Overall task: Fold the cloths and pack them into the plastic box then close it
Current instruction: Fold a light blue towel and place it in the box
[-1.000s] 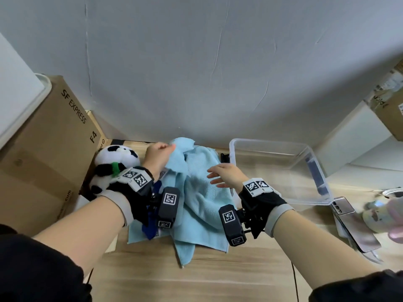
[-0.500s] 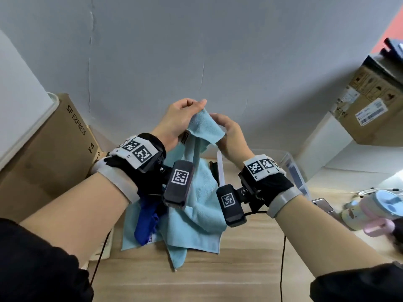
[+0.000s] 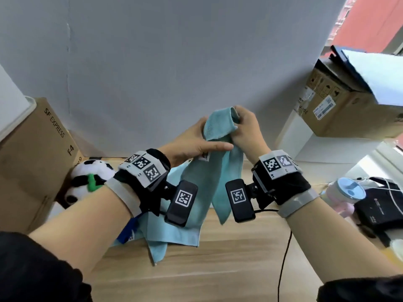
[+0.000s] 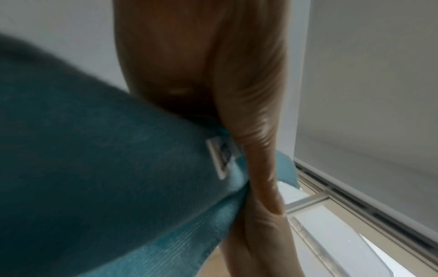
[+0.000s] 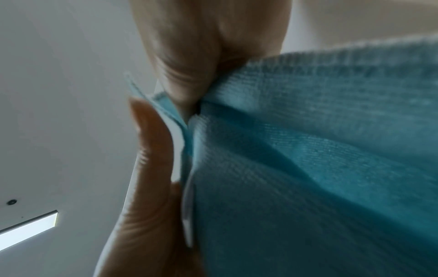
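Observation:
A light blue cloth [image 3: 220,136] hangs in the air above the wooden table [image 3: 229,269], held by both hands. My left hand [image 3: 202,144] pinches its upper left part, thumb lying across the front near a white label [image 3: 204,156]. My right hand [image 3: 239,125] grips the top corner, fingers curled round it. The left wrist view shows the cloth [image 4: 94,168] against my fingers [image 4: 255,150], and a clear plastic box rim [image 4: 343,243] below. The right wrist view shows the cloth [image 5: 308,150] pinched. A second light blue cloth [image 3: 187,232] and a dark blue one [image 3: 128,232] lie on the table.
A panda plush [image 3: 87,179] sits beside a cardboard box [image 3: 32,162] at the left. Another cardboard box [image 3: 340,110] stands on a white shelf at the right. A pink and blue bottle [image 3: 346,192], a black bag [image 3: 381,205] and a black cable [image 3: 283,258] lie right.
Both hands have lifted one light blue cloth off the pile. My right hand has slid up to its top corner, and the view has tilted up, so the box has left the head view.

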